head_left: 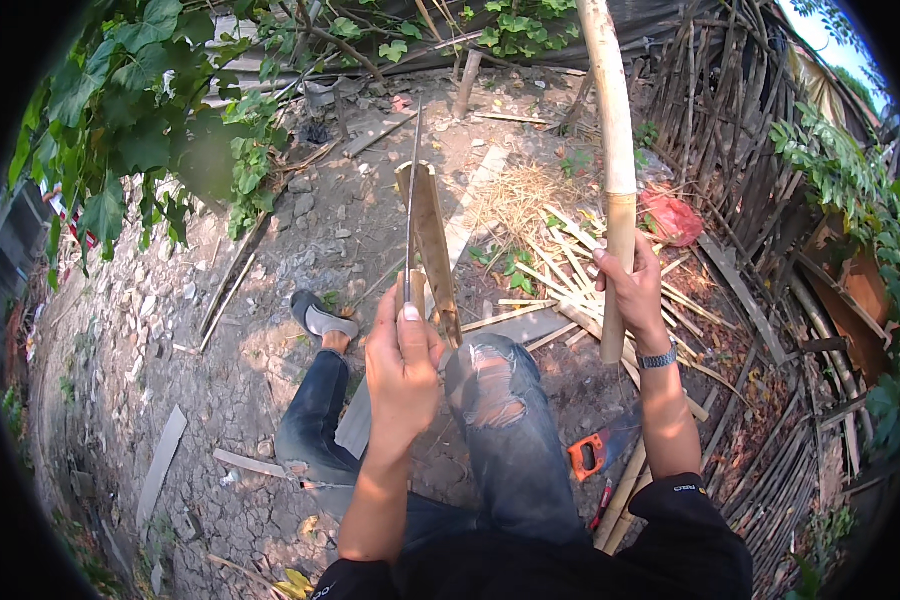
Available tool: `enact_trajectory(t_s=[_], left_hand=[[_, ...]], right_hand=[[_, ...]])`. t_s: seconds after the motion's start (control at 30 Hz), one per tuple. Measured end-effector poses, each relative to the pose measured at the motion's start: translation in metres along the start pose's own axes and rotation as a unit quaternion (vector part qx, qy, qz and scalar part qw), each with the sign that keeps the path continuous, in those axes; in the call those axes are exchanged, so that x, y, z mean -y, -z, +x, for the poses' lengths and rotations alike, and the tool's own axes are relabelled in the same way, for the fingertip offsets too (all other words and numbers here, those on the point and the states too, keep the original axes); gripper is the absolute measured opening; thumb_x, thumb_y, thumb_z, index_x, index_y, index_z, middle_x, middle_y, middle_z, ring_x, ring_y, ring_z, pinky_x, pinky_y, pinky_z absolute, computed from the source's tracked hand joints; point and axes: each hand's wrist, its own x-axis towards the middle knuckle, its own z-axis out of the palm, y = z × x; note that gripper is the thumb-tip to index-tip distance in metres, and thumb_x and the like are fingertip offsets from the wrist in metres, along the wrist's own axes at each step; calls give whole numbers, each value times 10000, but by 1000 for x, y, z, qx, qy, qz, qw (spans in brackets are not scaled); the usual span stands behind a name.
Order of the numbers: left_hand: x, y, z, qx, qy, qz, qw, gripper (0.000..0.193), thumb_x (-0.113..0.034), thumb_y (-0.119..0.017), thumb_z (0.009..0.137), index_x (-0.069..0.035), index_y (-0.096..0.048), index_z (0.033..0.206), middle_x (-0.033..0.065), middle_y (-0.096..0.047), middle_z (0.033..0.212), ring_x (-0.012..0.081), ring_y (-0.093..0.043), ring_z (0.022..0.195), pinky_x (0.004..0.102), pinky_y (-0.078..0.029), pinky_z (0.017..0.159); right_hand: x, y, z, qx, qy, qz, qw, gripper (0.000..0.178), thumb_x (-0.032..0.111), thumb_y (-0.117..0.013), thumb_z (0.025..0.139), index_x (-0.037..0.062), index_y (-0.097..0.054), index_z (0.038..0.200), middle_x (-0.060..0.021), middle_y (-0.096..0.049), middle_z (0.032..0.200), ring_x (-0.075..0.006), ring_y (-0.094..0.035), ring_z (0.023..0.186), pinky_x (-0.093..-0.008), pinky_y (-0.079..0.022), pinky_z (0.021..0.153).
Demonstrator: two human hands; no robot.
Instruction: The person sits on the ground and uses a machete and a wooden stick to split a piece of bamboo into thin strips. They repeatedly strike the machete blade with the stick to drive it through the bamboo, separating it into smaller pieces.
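My left hand is closed around the wooden handle of a long knife, its thin blade pointing up and seen nearly edge-on. Right behind the blade stands a split, hollow length of bamboo, its lower end beside my knee; whether my left fingers touch it too, I cannot tell. My right hand, with a metal watch on the wrist, grips a pale bamboo pole below a joint. The pole rises nearly upright past the top of the view, and its cut lower end hangs beside my forearm.
Split bamboo strips lie heaped beyond my right knee, near straw shavings and a red plastic bag. A handsaw with an orange handle rests by my right thigh. Stacked sticks stand at right; leafy vines hang at left.
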Motion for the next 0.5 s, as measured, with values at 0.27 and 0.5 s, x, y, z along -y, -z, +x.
enact_trajectory(t_s=[0.27,0.5], left_hand=[[17,3,6,-30,-55,-27,998,505,-382,-340,1109,-8,-539,1385,-35,-405,591,40,-346,501,217,-276,475],[13,-10,8,13,-30,-45,998,499,-388,-339,1107,-4,-536,1356,-40,-403,563,40,-337,478,214,-262,457]], right_hand=[[-31,48,7,-173,-222,430,858,1288,753,-680,806,33,18,1614,-278,-133,1604,-419,-242,1481,-563,-232,1196],[-183,137,55,-304,-195,725,587,277,248,-655,976,9,-576,1093,-130,-643,910,-232,-657,804,-351,-600,732]])
